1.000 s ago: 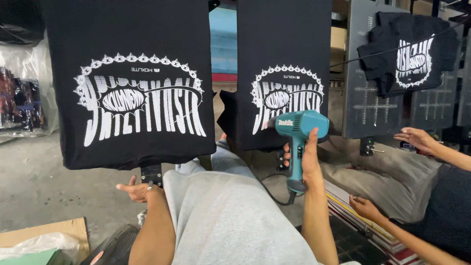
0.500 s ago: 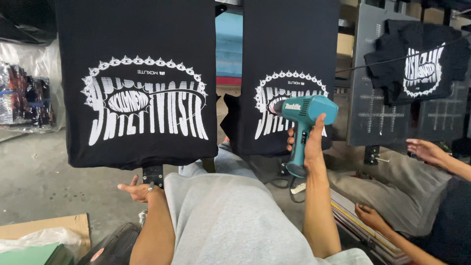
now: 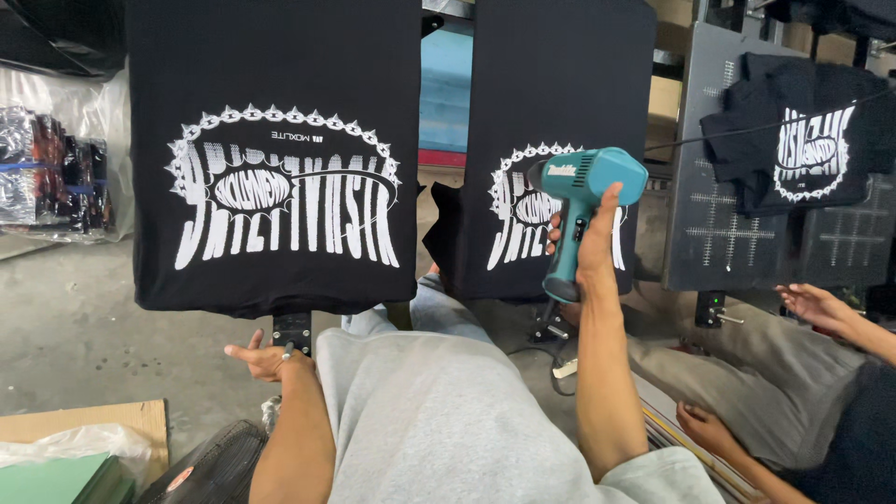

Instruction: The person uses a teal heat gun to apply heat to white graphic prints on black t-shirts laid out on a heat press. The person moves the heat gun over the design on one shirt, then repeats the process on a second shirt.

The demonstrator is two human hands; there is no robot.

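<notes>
1. My right hand [image 3: 588,245] is wrapping tight around the grip of the teal heat gun [image 3: 581,198], its nozzle pointing at the white print on the middle black shirt [image 3: 560,140].
2. My left hand [image 3: 266,356] is resting half open, fingers loosely spread, touching the metal bracket [image 3: 292,329] under the left black shirt [image 3: 271,149].
3. A gap is showing between the two shirts' edges; bare concrete floor [image 3: 75,327] is lying open at my left.
4. Another person's hand [image 3: 817,306] is hovering near at my right.
</notes>
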